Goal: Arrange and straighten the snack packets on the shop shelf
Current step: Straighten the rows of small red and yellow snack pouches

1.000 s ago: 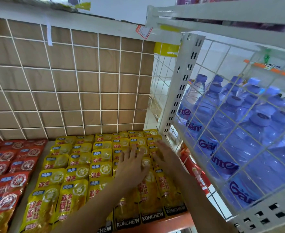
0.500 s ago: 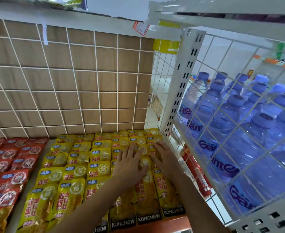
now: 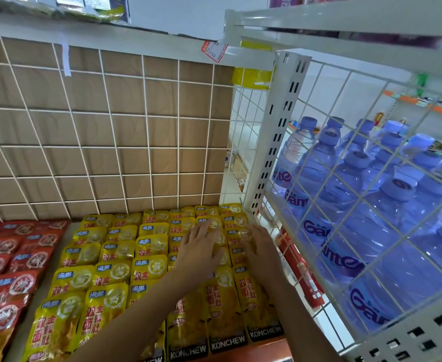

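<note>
Brown cardboard behind a white wire grid [image 3: 110, 142] closes off the far side of the shelf, and a white perforated metal upright [image 3: 277, 142] stands at its right end. Overlapping rows of glossy yellow snack packets [image 3: 115, 273] fill the right part of the shelf, running from the orange front lip [image 3: 253, 351] back to the grid. Glossy red snack packets [image 3: 13, 259] lie in rows to their left.

My left hand [image 3: 201, 252] lies palm down on the yellow packets toward the far right, fingers straight and slightly spread, pinching nothing. My right hand [image 3: 259, 249] rests just beside it on the rightmost column, also flat with fingers extended (the tips are blurred, so I cannot tell which packet each one touches). The two hands are close but apart.

Behind the wire side panel on the right, clear blue plastic water bottles with blue caps [image 3: 371, 205] stand packed together. A red and white price tag [image 3: 214, 49] hangs from the white shelf edge above.
</note>
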Available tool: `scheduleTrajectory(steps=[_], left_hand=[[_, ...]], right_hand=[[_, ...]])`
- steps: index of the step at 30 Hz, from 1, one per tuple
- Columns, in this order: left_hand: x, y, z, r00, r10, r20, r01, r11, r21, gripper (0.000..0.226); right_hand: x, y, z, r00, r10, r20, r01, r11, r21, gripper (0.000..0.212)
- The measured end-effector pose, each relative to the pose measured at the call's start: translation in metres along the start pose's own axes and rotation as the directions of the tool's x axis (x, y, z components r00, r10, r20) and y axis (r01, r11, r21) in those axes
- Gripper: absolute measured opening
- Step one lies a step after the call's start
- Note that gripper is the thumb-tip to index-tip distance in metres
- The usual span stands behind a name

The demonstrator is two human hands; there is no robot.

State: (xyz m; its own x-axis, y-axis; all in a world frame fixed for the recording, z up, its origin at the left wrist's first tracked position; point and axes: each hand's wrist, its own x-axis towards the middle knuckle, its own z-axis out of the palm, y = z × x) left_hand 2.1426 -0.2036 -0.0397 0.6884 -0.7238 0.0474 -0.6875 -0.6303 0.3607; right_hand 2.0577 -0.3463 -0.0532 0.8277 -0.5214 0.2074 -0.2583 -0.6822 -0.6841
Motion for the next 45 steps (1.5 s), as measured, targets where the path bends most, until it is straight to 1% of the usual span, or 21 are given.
scheduleTrajectory(steps=[2, 4, 7, 10, 14, 19, 33, 36, 39, 42, 45], left_hand=[[0.012, 0.001, -0.005, 0.999, 0.05, 0.018, -0.049, 0.998, -0.047, 0.048], [0.023, 0.002, -0.008, 0.994, 0.093, 0.058, -0.088, 0.993, -0.082, 0.045], [0.035, 0.001, -0.006, 0.986, 0.131, 0.103, -0.119, 0.986, -0.115, 0.044], [0.041, 0.001, -0.004, 0.985, 0.146, 0.095, -0.132, 0.981, -0.14, 0.042], [0.044, 0.0, -0.001, 0.984, 0.151, 0.09, -0.139, 0.983, -0.123, 0.043], [0.046, -0.002, 0.002, 0.984, 0.16, 0.083, -0.151, 0.983, -0.102, 0.043], [0.044, -0.001, 0.005, 0.983, 0.179, 0.028, -0.177, 0.982, -0.067, 0.04], [0.041, 0.002, 0.005, 0.972, 0.23, 0.041, -0.227, 0.972, -0.061, 0.043], [0.039, 0.003, 0.006, 0.955, 0.282, 0.086, -0.282, 0.959, -0.012, 0.047], [0.039, 0.004, 0.008, 0.961, 0.273, 0.054, -0.271, 0.962, -0.034, 0.035], [0.04, 0.004, 0.008, 0.963, 0.257, 0.081, -0.252, 0.965, -0.068, 0.028]], right_hand=[[-0.008, -0.001, -0.004, 0.998, 0.04, -0.055, -0.038, 0.999, 0.038, 0.032], [-0.02, -0.002, -0.007, 0.997, 0.061, -0.055, -0.059, 0.998, 0.034, 0.031], [-0.039, -0.002, -0.006, 0.999, 0.046, -0.001, -0.046, 0.999, 0.006, 0.044], [-0.049, -0.006, -0.004, 0.998, 0.023, 0.053, -0.018, 0.996, -0.082, 0.061], [-0.052, -0.012, -0.004, 0.994, 0.071, 0.085, -0.062, 0.993, -0.106, 0.068], [-0.051, -0.015, -0.006, 0.993, 0.098, 0.062, -0.092, 0.99, -0.106, 0.066], [-0.052, -0.015, -0.005, 0.994, 0.089, 0.059, -0.082, 0.99, -0.113, 0.066], [-0.052, -0.013, -0.005, 0.992, 0.093, 0.083, -0.084, 0.991, -0.109, 0.067], [-0.054, -0.01, -0.006, 0.993, 0.072, 0.096, -0.062, 0.993, -0.101, 0.06], [-0.059, -0.008, -0.006, 0.998, 0.033, 0.061, -0.03, 0.998, -0.05, 0.05], [-0.06, -0.005, -0.006, 0.999, 0.025, 0.045, -0.024, 0.999, -0.033, 0.045]])
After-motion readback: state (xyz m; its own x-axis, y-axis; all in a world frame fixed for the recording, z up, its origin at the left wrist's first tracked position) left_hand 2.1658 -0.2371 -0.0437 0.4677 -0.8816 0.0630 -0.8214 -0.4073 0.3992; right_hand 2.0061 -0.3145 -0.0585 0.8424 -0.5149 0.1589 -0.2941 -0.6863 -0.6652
